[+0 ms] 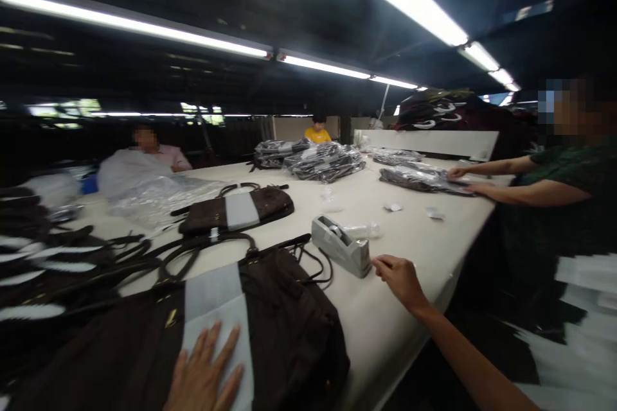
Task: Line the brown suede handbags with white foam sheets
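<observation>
A dark brown handbag (294, 314) lies on its side in front of me, a pale grey paper band (214, 289) wrapped around its middle. My left hand (205, 369) rests flat on that band with the fingers spread. At the front end of a grey tape dispenser (340, 247), my right hand (399, 277) has its thumb and fingertips pinched together. Any piece of tape between those fingertips is too small to make out. Just beyond lies a second brown handbag (205, 212) with a similar paper band (241, 210).
Several dark bags with white stuffing (53, 263) crowd the left side. Clear plastic sheeting (159, 199) lies behind them. Plastic-wrapped bags (328, 160) are piled farther back. At right, a co-worker's hands (463, 178) touch a wrapped bag (414, 176). White papers (588, 314) sit at lower right.
</observation>
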Tool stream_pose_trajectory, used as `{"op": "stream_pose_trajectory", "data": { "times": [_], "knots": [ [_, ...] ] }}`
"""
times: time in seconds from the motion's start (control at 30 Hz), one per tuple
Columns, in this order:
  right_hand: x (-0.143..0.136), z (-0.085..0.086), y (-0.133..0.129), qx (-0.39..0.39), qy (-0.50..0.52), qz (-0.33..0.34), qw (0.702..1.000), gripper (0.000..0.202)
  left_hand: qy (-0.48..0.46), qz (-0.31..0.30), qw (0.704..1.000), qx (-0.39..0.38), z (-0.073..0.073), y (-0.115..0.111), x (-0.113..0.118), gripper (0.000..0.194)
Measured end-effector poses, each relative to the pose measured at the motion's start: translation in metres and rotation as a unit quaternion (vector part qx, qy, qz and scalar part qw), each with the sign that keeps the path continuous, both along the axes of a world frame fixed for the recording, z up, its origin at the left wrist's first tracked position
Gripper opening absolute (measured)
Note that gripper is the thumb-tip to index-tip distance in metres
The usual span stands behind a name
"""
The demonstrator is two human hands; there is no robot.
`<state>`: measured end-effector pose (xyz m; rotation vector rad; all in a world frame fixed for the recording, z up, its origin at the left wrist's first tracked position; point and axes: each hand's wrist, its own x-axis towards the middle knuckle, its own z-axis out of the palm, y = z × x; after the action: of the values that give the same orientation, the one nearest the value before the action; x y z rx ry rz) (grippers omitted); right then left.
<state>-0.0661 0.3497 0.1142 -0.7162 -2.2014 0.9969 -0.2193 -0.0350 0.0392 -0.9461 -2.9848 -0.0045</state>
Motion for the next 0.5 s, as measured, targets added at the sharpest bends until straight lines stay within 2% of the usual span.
{"op": "stream_pose_trajectory", "data": {
  "times": [0.07,0.13,0.2,0.27,0.33,0.4,0.5],
  "knots": [
    [-0.015,0.016,-0.038,-0.080,0.062,0.081,0.992,0.033,-0.044,0.002,0.999,-0.004,0.023,0.006,0.012,0.059],
    [-0.041,0.031,-0.089,-0.179,0.078,0.190,0.962,0.035,-0.066,0.006,0.998,0.017,0.041,0.010,0.021,0.060],
    [-0.075,0.038,-0.142,-0.272,0.050,0.257,0.926,0.030,-0.075,0.008,0.996,0.037,0.051,0.013,0.026,0.059],
    [-0.109,0.036,-0.188,-0.357,0.015,0.256,0.898,0.020,-0.081,0.007,0.995,0.052,0.054,0.012,0.028,0.059],
    [-0.139,0.026,-0.220,-0.405,-0.007,0.223,0.887,0.013,-0.084,0.002,0.994,0.067,0.052,0.011,0.029,0.060],
    [-0.161,0.014,-0.237,-0.414,-0.015,0.192,0.890,0.008,-0.081,-0.005,0.993,0.083,0.049,0.009,0.029,0.060],
    [-0.178,0.000,-0.247,-0.402,-0.027,0.158,0.901,0.006,-0.075,-0.008,0.992,0.099,0.045,0.008,0.028,0.061]
  ]
}}
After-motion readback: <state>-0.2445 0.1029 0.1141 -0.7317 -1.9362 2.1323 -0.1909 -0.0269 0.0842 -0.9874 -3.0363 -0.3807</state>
